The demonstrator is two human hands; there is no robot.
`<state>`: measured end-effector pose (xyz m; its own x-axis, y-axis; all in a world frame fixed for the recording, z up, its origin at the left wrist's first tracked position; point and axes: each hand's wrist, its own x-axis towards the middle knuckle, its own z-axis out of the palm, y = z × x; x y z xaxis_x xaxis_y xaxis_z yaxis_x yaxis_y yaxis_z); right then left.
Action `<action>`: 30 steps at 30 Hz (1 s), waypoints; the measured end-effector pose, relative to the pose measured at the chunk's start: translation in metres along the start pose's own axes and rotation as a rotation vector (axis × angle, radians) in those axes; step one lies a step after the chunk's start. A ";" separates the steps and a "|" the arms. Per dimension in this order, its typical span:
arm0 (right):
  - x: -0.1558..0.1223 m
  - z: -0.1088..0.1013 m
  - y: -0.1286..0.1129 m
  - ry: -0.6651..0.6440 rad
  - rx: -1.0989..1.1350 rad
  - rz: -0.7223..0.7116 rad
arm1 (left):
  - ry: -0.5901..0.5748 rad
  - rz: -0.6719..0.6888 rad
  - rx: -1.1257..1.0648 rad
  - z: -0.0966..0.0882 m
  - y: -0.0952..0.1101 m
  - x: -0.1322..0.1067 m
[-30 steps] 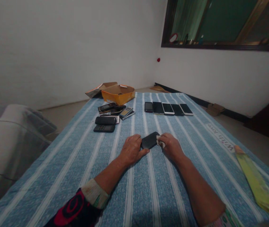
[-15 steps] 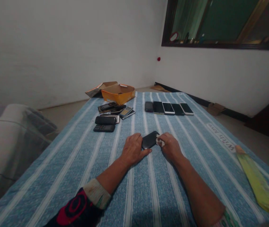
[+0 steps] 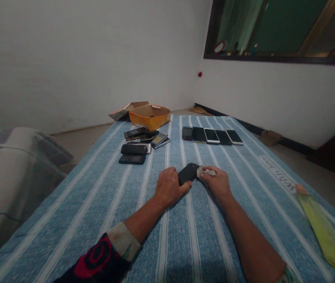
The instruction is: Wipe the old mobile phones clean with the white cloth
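A black mobile phone (image 3: 188,173) lies tilted in front of me, just above or on the striped cloth. My left hand (image 3: 169,184) grips its left end, thumb along the near edge and fingers on the far side. In my right hand (image 3: 217,181) a crumpled whitish tissue (image 3: 205,172) is pinched, its left part against the phone's right end. Beyond my left hand lie a black keypad phone (image 3: 131,158) and a black phone or case (image 3: 133,149).
The blue striped cloth (image 3: 96,212) covers the table. Several phones lie loosely near an open orange box (image 3: 150,118). Several more, including a white-framed phone (image 3: 211,135), form a row at the back right. A yellow-green hand fan or wrapped item (image 3: 322,228) rests at the right edge.
My right hand has moved slightly right, and more of the tissue shows. My left thumb now lies on the phone's near edge. The whole view has shifted a little.
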<state>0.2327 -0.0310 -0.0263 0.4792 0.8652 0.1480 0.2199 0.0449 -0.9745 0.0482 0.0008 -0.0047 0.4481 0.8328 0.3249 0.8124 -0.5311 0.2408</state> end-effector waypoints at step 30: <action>-0.006 0.003 -0.022 -0.126 0.652 0.407 | 0.094 -0.040 -0.257 -0.001 0.007 -0.012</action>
<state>0.2223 -0.0355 -0.0063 0.3058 0.9251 -0.2252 -0.5152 -0.0381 -0.8562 0.0479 -0.0129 -0.0062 0.3715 0.8422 0.3908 0.7019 -0.5303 0.4755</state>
